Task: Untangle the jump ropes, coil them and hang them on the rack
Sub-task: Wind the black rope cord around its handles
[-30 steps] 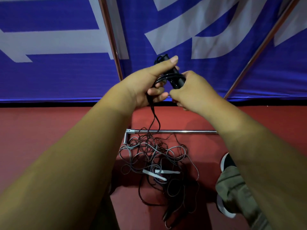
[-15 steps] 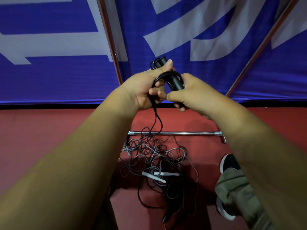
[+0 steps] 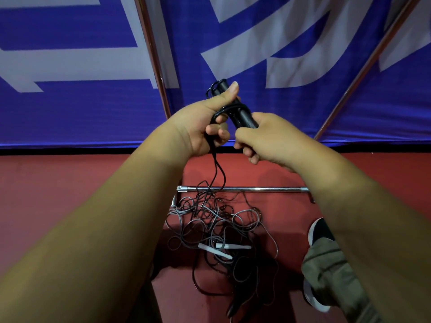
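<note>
Both hands hold a black jump rope up in front of me. My left hand (image 3: pixel 205 120) grips the upper part of its two black handles (image 3: pixel 242 115), thumb laid along them, with cord looped round them. My right hand (image 3: pixel 268 138) grips the lower end of the same handles. A black cord (image 3: pixel 218 169) hangs from my left hand down to a tangled pile of grey and black ropes (image 3: pixel 217 224) on the red floor. Two white handles (image 3: pixel 224 249) lie in that pile.
The rack's chrome base bar (image 3: pixel 256 189) lies on the floor just behind the pile. Two slanted chrome poles (image 3: pixel 151 54) rise in front of a blue and white banner (image 3: pixel 70 108). My right foot in a dark shoe (image 3: pixel 319 231) stands right of the pile.
The hands have stayed at the handles. The cord loop that stood out over them half a second ago now lies tighter round them, and my left thumb has slid up along them.
</note>
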A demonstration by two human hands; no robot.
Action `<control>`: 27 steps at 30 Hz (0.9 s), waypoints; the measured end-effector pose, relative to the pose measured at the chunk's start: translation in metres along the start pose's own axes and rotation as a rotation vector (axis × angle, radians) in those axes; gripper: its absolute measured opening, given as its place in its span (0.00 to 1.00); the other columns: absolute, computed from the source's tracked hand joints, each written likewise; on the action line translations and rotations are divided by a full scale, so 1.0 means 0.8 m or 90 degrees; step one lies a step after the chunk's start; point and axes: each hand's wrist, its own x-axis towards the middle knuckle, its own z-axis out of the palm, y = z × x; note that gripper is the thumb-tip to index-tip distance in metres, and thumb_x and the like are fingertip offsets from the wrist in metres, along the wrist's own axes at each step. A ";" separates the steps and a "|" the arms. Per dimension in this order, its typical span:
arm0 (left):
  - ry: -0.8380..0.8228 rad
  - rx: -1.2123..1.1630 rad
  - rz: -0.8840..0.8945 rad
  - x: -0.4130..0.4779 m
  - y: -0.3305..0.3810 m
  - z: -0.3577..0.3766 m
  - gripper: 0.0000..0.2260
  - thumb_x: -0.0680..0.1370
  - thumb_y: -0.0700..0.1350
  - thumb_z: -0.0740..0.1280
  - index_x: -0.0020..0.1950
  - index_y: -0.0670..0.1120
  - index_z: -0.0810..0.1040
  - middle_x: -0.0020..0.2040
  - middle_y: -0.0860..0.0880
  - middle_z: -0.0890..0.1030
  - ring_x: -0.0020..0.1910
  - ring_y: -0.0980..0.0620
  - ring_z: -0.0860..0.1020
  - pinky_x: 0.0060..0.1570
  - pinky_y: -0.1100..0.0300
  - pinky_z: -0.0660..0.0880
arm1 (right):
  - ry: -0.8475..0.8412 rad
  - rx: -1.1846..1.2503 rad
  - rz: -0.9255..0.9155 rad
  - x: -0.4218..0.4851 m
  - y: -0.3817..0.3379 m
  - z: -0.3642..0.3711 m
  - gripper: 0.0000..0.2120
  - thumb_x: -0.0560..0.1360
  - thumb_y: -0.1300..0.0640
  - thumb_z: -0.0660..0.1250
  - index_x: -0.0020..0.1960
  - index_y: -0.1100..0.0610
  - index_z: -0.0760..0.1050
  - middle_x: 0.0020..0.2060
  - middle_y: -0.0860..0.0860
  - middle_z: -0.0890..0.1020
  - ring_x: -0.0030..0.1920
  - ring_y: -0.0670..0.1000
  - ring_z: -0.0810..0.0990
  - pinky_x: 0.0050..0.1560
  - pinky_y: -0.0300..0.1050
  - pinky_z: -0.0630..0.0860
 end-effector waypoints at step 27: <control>-0.277 0.455 0.025 -0.027 0.028 -0.024 0.11 0.87 0.47 0.61 0.53 0.43 0.79 0.38 0.47 0.73 0.30 0.54 0.66 0.34 0.60 0.66 | -0.004 0.113 0.141 0.016 0.015 -0.009 0.18 0.79 0.63 0.64 0.67 0.67 0.75 0.36 0.56 0.77 0.24 0.47 0.65 0.23 0.40 0.61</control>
